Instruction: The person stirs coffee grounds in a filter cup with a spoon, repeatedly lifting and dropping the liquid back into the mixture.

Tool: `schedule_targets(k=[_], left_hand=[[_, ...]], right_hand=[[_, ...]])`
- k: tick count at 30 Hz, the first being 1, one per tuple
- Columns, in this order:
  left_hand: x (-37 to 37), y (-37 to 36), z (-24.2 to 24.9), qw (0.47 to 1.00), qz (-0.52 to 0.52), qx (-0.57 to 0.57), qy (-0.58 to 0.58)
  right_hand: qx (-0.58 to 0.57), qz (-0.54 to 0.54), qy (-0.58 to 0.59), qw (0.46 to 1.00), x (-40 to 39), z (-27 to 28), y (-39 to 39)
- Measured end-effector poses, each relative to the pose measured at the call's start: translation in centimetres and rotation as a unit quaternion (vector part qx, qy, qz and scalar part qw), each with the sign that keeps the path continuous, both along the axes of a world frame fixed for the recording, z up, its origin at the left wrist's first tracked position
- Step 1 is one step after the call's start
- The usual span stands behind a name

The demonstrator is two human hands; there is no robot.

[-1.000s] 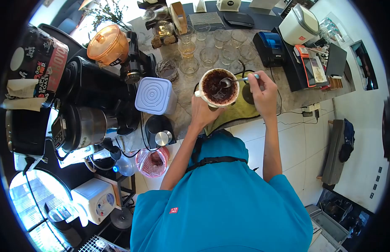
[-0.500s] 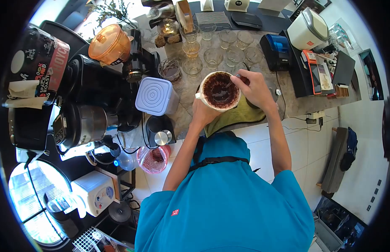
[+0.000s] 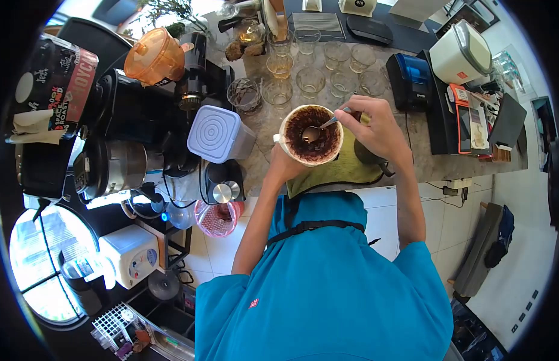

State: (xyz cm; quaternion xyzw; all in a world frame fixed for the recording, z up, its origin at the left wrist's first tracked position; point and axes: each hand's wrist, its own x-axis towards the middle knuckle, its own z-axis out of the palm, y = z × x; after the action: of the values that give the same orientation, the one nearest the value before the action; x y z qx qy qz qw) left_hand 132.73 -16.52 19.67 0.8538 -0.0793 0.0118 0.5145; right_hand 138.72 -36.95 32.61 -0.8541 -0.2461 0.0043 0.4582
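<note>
A white cup (image 3: 280, 138) with dark brown residue streaked round its inner wall is held over the counter edge by my left hand (image 3: 286, 162), whose fingers are mostly hidden beneath and behind it. My right hand (image 3: 371, 125) pinches the handle of a metal spoon (image 3: 312, 133). The spoon's bowl shows inside the cup, above the dark contents. Below the cup, a green cloth (image 3: 336, 171) lies along the counter's edge. A dark pitcher (image 3: 366, 151) stands on it, partly covered by my right hand and wrist.
Several clear glasses (image 3: 310, 82) stand beyond the cup. To the left are a lidded white container (image 3: 214, 133), a black grinder (image 3: 192, 72) and an orange lidded pot (image 3: 152, 57). A black printer (image 3: 408, 81) sits at the right. A pink basket (image 3: 216, 218) is below the counter.
The spoon has been raised, so its bowl now shows inside the cup. My right hand has shifted slightly right and down. The camera view has shifted a little.
</note>
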Motion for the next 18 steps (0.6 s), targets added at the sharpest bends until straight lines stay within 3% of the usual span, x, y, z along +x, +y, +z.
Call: schedule_targets(k=[8,11,18], left_hand=[[-0.4,0.2,-2.5,0.999,0.007,-0.031,0.022],[-0.4,0.0,-2.3,0.996,0.014,-0.073,0.056],[-0.6,-0.3,-0.9,0.993,0.009,-0.093,0.068]], right_hand=[[-0.054,0.129,-0.022,0.990,0.6,-0.7,0.2],[0.024,0.125,-0.030,0.991,1.3,-1.9,0.5],[0.005,0.210,0.097,0.973,2.1,-0.5,-0.6]])
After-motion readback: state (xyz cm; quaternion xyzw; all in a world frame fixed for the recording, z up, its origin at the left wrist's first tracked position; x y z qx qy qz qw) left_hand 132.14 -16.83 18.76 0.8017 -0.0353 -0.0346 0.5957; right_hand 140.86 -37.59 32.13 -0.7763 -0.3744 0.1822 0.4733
